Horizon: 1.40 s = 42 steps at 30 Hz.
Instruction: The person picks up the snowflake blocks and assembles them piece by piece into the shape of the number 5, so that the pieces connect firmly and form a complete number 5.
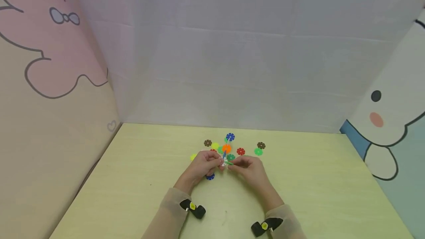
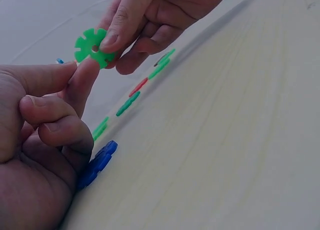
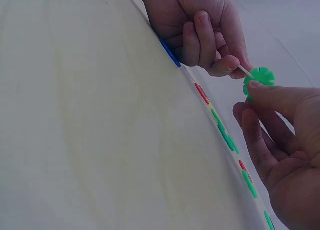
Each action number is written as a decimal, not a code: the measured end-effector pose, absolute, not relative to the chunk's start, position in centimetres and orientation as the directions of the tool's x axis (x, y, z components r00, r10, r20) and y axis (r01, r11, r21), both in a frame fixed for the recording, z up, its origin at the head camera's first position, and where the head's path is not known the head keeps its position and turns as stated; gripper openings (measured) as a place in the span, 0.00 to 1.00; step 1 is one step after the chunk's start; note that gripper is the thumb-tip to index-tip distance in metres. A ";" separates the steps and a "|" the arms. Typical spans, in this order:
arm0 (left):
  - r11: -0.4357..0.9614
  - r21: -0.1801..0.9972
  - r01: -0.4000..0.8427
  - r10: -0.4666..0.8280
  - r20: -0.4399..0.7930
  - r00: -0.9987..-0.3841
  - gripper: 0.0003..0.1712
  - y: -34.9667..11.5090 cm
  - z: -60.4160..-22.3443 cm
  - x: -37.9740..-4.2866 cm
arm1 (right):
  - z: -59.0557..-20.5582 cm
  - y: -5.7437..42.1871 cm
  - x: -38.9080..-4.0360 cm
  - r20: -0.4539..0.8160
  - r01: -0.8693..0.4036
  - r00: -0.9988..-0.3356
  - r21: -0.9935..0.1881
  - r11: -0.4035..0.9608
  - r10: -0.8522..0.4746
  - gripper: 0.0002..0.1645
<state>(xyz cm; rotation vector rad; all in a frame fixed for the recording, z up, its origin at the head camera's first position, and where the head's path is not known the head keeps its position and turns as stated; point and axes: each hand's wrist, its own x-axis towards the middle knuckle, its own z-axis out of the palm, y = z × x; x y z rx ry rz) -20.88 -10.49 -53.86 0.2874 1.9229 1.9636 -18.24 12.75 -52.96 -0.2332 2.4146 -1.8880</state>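
Note:
My left hand [image 1: 206, 163] pinches a white notched plastic disc [image 1: 224, 163] between thumb and fingers, partly covered by them. Between thumb and fingertips, my right hand [image 1: 249, 167] holds a green notched disc [image 2: 87, 46] edge-on against the white one. In the right wrist view the white disc's thin edge [image 3: 245, 70] meets the green disc [image 3: 264, 75]. Beyond the white disc, a blue disc [image 1: 224, 154] shows edge-on, and an orange disc [image 1: 226, 148] overlaps its far end in the head view. Both hands are close over the table.
Loose discs lie around the hands on the pale table [image 1: 315, 180]: a dark blue one [image 1: 210, 177] by the left hand, a red one [image 1: 240, 151], a brown one [image 1: 261, 145] and a light green one [image 1: 258, 152] toward the right. Another blue disc [image 1: 230, 137] is farther back.

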 end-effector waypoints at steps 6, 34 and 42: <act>-0.009 0.991 -0.135 0.359 -0.123 -0.925 0.08 -10.5 -54.0 -21.0 | -52.6 15.1 -18.9 -0.016 -0.023 -0.989 -0.964 0.263 -0.144 0.11; -0.069 0.985 -0.158 0.278 -0.133 -0.951 0.06 -10.5 -53.9 -21.1 | -53.5 18.4 -20.2 0.004 -0.061 -0.995 -0.800 0.597 -0.096 0.26; -0.067 0.985 -0.161 0.286 -0.136 -0.949 0.06 -10.5 -54.0 -21.1 | -53.2 18.0 -19.9 0.049 -0.124 -0.990 -0.751 0.648 -0.131 0.25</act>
